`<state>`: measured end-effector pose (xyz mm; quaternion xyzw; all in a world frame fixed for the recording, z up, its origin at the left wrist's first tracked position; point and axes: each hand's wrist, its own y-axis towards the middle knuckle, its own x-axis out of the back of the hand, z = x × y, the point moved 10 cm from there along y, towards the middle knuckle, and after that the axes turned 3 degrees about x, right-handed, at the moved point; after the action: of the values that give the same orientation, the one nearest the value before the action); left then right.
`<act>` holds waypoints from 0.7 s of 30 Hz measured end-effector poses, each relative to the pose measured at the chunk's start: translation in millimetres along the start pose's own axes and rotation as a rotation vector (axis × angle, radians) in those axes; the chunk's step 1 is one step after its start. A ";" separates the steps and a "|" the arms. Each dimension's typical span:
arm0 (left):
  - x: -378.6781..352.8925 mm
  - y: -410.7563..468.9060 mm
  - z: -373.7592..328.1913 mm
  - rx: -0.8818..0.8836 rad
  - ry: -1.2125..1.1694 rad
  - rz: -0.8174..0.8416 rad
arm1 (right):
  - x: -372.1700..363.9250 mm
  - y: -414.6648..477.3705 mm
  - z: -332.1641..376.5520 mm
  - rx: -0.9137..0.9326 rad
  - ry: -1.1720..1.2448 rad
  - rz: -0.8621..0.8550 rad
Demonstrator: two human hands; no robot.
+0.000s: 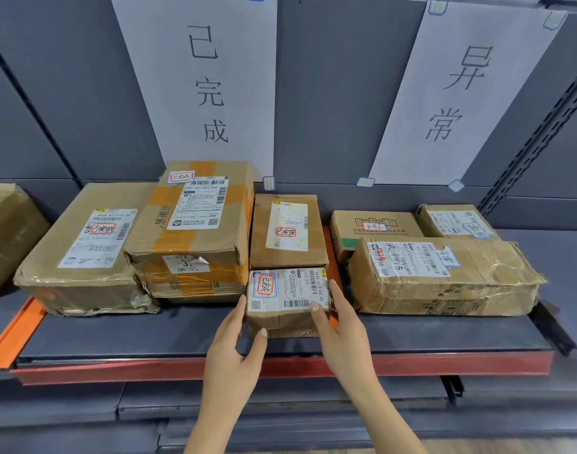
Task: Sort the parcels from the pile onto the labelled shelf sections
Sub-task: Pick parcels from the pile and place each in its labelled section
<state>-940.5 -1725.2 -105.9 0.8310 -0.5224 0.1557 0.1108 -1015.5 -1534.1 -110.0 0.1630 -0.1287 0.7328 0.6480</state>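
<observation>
A small brown parcel [288, 291] with a white label and a red-framed sticker stands on the dark shelf [133, 335], in front of a medium box [287, 231], under the paper sign "已完成" [208, 83]. My left hand [234, 348] holds its left front corner, fingers along the side and thumb on the front face. My right hand [344, 329] holds its right end, thumb on the top label and fingers up the right side.
Left of the small parcel lie a taped orange-striped box [195, 224] on a flat carton and a wide flat box [84, 250]. Under the sign "异常" [460, 93] sit a crumpled long parcel [444, 276] and two small boxes. The shelf has a red front lip [117, 370].
</observation>
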 end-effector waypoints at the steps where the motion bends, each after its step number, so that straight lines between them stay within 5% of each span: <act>1: 0.2 -2.4 -2.4 -0.018 0.021 -0.013 | 0.1 -1.8 0.7 0.016 -0.021 -0.002; 9: -6.2 -25.0 -30.3 -0.479 0.488 -0.102 | -2.8 -25.2 23.7 0.506 -0.677 -0.100; 21: -23.3 -14.2 -24.7 -0.516 0.720 -0.011 | -19.3 -32.3 17.8 0.644 -0.810 -0.031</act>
<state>-940.6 -1691.0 -92.1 0.6716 -0.4679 0.2991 0.4905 -980.1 -1554.7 -102.4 0.6267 -0.1349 0.6037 0.4740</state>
